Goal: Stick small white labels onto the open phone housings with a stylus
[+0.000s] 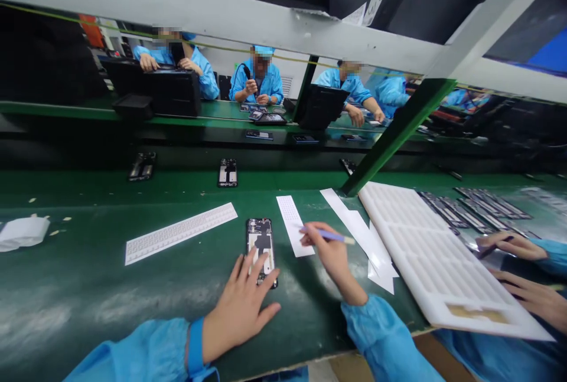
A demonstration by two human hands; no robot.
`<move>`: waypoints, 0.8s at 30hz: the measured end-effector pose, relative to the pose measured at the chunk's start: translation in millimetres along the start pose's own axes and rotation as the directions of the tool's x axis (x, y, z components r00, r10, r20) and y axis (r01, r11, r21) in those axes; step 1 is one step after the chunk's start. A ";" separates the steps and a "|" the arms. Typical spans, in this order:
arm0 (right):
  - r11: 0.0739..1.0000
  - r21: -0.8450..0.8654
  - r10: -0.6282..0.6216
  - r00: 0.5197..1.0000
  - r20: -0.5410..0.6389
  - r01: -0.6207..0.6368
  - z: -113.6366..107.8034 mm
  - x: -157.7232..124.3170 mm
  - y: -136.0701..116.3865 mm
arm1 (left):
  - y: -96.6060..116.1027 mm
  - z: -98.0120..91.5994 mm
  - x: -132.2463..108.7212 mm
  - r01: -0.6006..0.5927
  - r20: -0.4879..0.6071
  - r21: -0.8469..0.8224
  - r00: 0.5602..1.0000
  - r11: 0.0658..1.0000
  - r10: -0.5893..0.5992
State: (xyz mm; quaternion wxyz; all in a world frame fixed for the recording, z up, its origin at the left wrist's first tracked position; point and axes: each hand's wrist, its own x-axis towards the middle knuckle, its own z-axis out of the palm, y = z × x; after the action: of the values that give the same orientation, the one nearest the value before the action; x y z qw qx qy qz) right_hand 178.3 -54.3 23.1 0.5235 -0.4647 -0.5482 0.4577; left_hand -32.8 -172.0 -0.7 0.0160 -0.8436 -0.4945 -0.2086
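Observation:
My left hand (241, 296) lies with fingers spread over the lower part of an opened phone (260, 231), whose dark circuit board and pale inner plate show at the top. A blue band circles that wrist. In my right hand (330, 258) a slim purple pen-like tool (325, 232) is pinched, its pale end pointing right; its exact kind I cannot make out. The hand is over a white label sheet (290, 216) with rows of small marks, just right of the phone. To the left, a longer printed label strip (181, 233) lies at a slant.
Blank white strips (354, 225) lie beside a white slotted foam tray (434, 252) at right. Beyond it are several phone frames (473, 208) and a co-worker's hands (522, 270). Two opened phones (227, 173) (142, 166) lie further back. A green post (398, 134) rises behind the strips.

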 end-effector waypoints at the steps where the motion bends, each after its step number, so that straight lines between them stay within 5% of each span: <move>1: 0.999 -0.024 -0.042 0.999 -0.034 0.042 -5.1 17.2 2.2 | 5.7 4.3 7.0 0.006 -0.002 0.044 1.000 0.999 -0.006; 6: 0.995 -0.085 -0.059 0.996 -0.069 0.053 -17.2 72.5 35.9 | 2.4 8.8 55.8 0.097 0.079 0.159 0.991 0.983 -0.111; 11: 0.989 -0.129 -0.080 0.996 -0.050 0.073 -19.6 77.8 57.4 | -45.0 4.8 128.0 0.171 0.106 0.231 0.974 0.958 -0.200; 19: 0.988 -0.130 -0.095 0.994 -0.049 0.088 -19.1 82.1 55.4 | -113.1 34.6 255.9 0.248 0.069 0.237 0.960 0.939 -0.271; 22: 0.996 -0.075 -0.054 0.996 -0.073 0.049 -18.5 83.3 53.1 | -141.3 28.7 266.3 0.400 0.047 0.256 0.904 0.880 -0.425; 24: 0.998 -0.049 -0.031 0.996 -0.086 0.027 -18.5 83.6 52.4 | -162.5 21.7 263.1 0.536 0.049 0.282 0.820 0.796 -0.570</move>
State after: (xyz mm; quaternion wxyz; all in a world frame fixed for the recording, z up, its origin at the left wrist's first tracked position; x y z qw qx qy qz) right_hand 196.6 36.5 -15.6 0.5421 -0.4885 -0.5426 0.4161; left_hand -50.7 133.8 47.1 0.0303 -0.6645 -0.7421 -0.0828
